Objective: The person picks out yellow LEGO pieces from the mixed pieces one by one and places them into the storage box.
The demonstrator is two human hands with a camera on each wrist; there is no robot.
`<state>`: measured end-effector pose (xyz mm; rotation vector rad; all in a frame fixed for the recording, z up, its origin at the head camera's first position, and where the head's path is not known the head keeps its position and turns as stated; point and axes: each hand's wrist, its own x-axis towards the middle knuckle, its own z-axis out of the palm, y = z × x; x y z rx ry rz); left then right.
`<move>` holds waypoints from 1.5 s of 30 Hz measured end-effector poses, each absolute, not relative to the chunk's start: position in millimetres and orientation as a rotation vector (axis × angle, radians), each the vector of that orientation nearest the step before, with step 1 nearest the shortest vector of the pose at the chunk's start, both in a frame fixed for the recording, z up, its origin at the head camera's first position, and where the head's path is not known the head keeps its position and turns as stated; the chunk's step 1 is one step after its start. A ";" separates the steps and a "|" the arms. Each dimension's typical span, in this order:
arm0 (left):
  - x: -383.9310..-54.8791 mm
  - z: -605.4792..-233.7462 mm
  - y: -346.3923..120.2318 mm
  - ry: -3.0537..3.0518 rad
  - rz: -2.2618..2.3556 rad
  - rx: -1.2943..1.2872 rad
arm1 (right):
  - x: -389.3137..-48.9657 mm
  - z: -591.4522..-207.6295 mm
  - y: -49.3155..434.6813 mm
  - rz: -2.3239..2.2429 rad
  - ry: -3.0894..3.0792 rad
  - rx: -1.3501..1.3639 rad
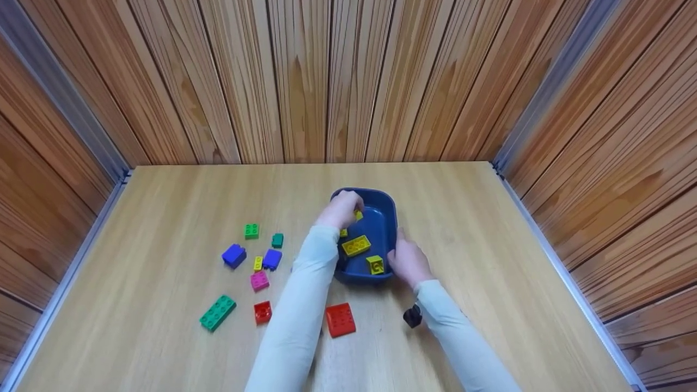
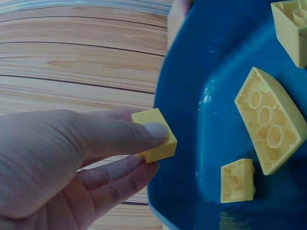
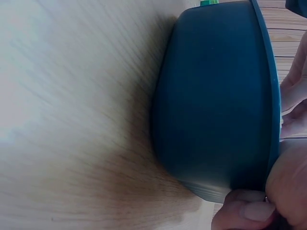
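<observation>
- A dark-blue, rounded rectangular plastic bin [image 1: 379,223] is holding three loose yellow plastic bricks [image 1: 356,246].
- It is standing on a pale wooden table [image 1: 446,218]; multicoloured bricks [image 1: 234,256] are lying mostly leftward, plank walls [image 1: 305,81] rising around.
- The left hand [image 1: 340,210] is pinching a small yellow brick [image 2: 154,135] over the bin; the right hand [image 1: 409,258] is gripping its right rim.

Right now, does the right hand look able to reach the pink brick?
Probably not directly: the right hand holds the blue tray, and both the tray and the left forearm lie between this hand and the pink brick.
</observation>
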<state>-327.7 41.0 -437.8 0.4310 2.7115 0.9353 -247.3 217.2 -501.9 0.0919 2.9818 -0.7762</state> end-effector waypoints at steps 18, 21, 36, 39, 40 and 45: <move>-327.2 -451.4 42.3 2.683 0.900 0.452 | -248.2 -503.8 217.4 -0.773 2.991 0.070; -324.8 -448.8 40.3 2.673 0.921 0.428 | -248.0 -503.2 217.2 -0.788 2.967 0.083; -318.8 -440.3 27.7 2.653 1.004 0.395 | -247.8 -502.4 216.8 -0.749 3.017 0.064; -318.3 -439.5 26.9 2.659 0.998 0.401 | -248.1 -502.6 217.0 -0.728 3.030 0.057; -317.8 -438.9 26.3 2.658 1.002 0.397 | -248.3 -502.7 216.9 -0.731 3.026 0.060; -315.6 -435.6 22.3 2.646 1.032 0.383 | -248.6 -502.1 216.8 -0.758 2.980 0.091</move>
